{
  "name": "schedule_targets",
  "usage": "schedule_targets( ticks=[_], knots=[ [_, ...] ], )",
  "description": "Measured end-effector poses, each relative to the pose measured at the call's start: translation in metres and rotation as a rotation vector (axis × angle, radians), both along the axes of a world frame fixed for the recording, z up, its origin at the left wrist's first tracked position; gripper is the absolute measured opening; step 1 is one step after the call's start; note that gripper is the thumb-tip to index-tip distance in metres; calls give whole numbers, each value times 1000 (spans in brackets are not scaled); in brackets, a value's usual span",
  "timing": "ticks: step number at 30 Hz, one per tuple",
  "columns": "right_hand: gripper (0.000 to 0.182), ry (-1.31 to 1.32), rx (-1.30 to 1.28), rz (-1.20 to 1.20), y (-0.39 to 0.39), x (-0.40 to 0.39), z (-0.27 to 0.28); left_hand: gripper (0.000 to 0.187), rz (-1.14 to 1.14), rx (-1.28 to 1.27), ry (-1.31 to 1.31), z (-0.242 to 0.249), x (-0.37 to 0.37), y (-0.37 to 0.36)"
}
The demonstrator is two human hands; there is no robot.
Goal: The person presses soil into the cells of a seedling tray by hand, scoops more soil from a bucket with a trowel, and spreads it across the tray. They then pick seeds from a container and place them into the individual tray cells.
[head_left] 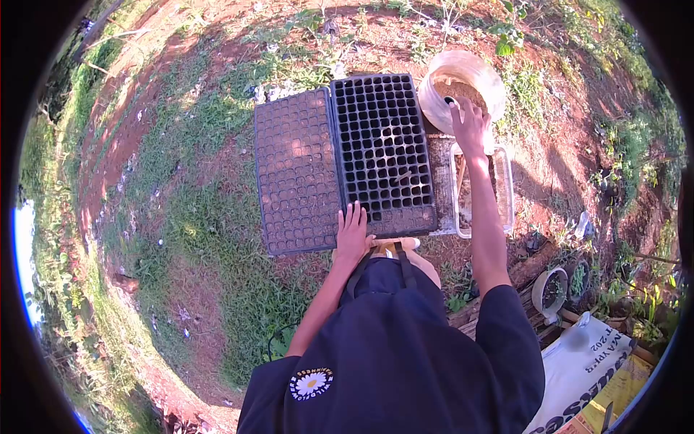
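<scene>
My left hand (352,237) lies with fingers stretched out on the near edge of a black seedling tray (383,145). Most of this tray's cells are hollow and dark; brown soil fills the rows nearest me. My right hand (471,129) reaches into a round, pale bucket (494,83) that holds brown soil (470,92). At its fingertips is a small dark object (450,100), perhaps a cup; its kind is too small to tell. To the left, a second seedling tray (296,166) has soil across its cells.
Below the bucket, a clear rectangular plastic container (509,192) has a stick (461,173) in it. At lower right are a white pot (551,289), logs (531,266) and a printed white sack (582,369). Grass (195,253) covers the ground at left.
</scene>
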State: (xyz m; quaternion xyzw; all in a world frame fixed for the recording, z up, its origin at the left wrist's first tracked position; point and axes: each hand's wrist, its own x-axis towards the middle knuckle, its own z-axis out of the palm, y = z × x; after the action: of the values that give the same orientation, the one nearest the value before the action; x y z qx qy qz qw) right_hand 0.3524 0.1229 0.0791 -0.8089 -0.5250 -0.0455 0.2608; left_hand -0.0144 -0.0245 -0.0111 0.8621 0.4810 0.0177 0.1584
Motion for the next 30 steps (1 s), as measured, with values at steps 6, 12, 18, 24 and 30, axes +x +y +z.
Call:
schedule_targets(
  ticks=[6, 12, 18, 24, 30],
  knots=[
    [38, 69, -201, 32, 28, 19, -10, 86, 15, -17, 68, 1, 3, -2],
    [34, 35, -369, 94, 29, 14, -6, 89, 58, -69, 98, -2, 8, -2],
    [27, -122, -203, 146, 22, 5, -7, 89, 83, -86, 68, -1, 8, -2],
    [36, 43, -295, 112, 17, 3, 2, 88, 85, -67, 39, -2, 9, -4],
    [41, 83, -269, 106, 15, -2, 9, 87, 57, -83, 68, 5, 10, -1]
  ],
)
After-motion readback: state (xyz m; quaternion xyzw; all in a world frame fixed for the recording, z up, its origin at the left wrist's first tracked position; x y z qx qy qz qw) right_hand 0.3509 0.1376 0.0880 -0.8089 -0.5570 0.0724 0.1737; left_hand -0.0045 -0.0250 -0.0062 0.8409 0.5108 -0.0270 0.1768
